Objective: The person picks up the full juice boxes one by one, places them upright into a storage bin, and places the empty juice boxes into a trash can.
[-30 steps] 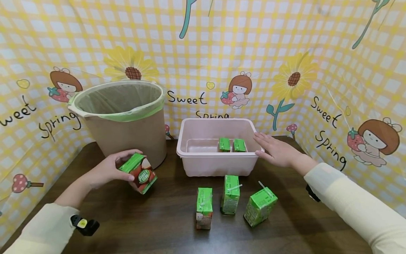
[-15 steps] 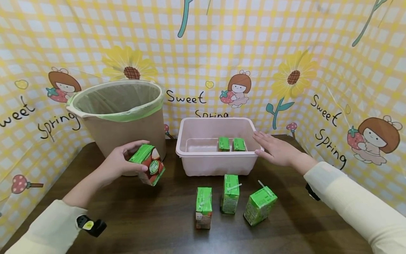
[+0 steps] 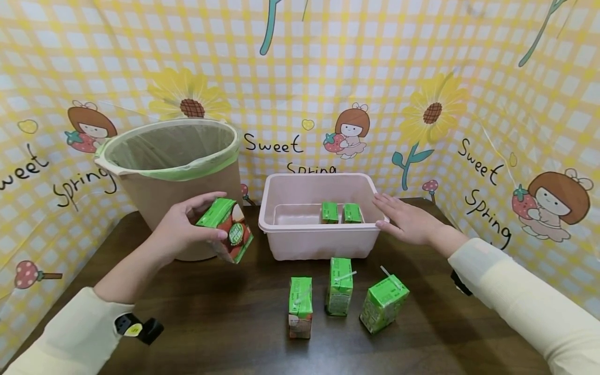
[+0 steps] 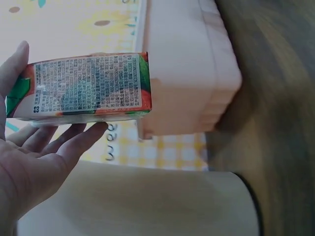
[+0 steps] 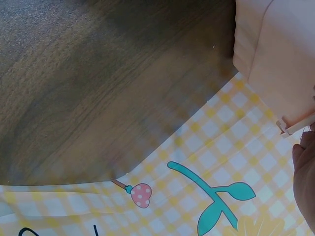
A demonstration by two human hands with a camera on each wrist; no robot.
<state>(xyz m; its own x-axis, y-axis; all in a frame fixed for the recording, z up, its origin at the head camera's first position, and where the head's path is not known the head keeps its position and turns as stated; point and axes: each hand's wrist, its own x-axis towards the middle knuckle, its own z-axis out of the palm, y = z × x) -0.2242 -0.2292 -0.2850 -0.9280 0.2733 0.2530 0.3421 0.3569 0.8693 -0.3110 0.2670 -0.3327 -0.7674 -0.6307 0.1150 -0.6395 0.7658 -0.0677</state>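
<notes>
My left hand [image 3: 179, 229] pinches a green-topped juice box [image 3: 229, 232] with red fruit pictures, tilted and held off the table, left of the pink plastic bin [image 3: 321, 245]. The left wrist view shows the printed side of that juice box, with the thumb at its top end and the fingers underneath. My right hand [image 3: 410, 221] rests with straight fingers against the bin's right rim. Inside the bin, on its right side, stand two green-topped juice boxes [image 3: 330, 212]. Little of the right hand [image 5: 305, 172] shows in the right wrist view, at the edge.
Three juice boxes stand before the bin: one with a red-brown lower part [image 3: 300, 307], one with a straw on top [image 3: 339, 286], and a turned one [image 3: 384, 302] with its straw sticking up. A large lined trash can [image 3: 187, 192] stands behind my left hand, against the checked cloth.
My left hand has moved right and up with the juice box, toward the pink bin. The right hand stays at the bin's rim.
</notes>
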